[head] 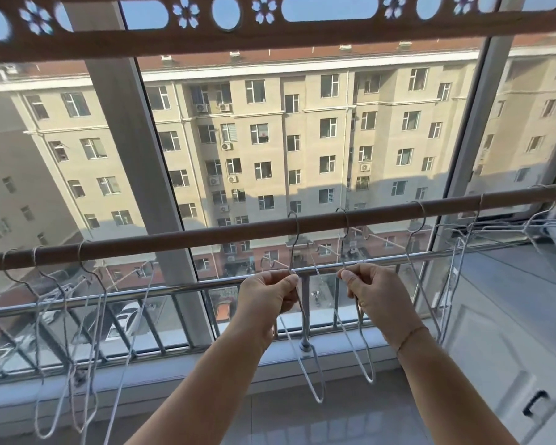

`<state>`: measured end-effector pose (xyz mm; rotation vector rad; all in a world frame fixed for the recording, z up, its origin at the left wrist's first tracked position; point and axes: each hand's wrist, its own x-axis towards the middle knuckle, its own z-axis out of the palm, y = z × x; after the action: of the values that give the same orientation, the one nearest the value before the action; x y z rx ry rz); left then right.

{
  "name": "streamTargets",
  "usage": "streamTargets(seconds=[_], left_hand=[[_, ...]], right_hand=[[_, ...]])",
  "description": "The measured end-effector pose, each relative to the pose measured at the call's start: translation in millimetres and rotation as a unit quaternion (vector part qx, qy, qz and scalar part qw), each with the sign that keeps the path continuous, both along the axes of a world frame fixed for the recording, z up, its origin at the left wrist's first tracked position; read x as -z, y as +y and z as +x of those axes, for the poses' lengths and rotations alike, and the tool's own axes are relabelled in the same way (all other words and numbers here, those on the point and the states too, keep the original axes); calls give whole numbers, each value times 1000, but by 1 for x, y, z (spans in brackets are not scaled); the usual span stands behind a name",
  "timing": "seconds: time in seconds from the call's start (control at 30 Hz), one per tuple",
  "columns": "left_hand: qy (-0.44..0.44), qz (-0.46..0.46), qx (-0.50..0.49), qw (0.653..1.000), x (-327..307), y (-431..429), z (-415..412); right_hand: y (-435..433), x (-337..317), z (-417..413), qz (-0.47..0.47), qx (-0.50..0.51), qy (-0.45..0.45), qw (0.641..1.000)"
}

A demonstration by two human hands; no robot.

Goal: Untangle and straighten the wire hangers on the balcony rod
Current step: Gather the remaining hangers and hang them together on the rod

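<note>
Under the balcony rod (238, 231), two wire hangers are held at their necks. The first hanger (319, 400) is pinched between the thumb and curled fingers of the left hand (267, 295). The second hanger (370, 379) is clamped likewise by the right hand (377, 295). Both hooks are looped over the rod, and both bodies hang below the hands. A tangled bunch (61, 316) is seen at the rod's left end.
</note>
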<state>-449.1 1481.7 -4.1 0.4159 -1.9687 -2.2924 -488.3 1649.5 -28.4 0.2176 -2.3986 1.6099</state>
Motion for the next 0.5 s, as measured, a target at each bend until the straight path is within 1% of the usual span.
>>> streamTargets(seconds=[0.5], left_hand=[[-2,19,-68,998,11,-3,10]], right_hand=[[6,1,9,26,-6,-3,1000]])
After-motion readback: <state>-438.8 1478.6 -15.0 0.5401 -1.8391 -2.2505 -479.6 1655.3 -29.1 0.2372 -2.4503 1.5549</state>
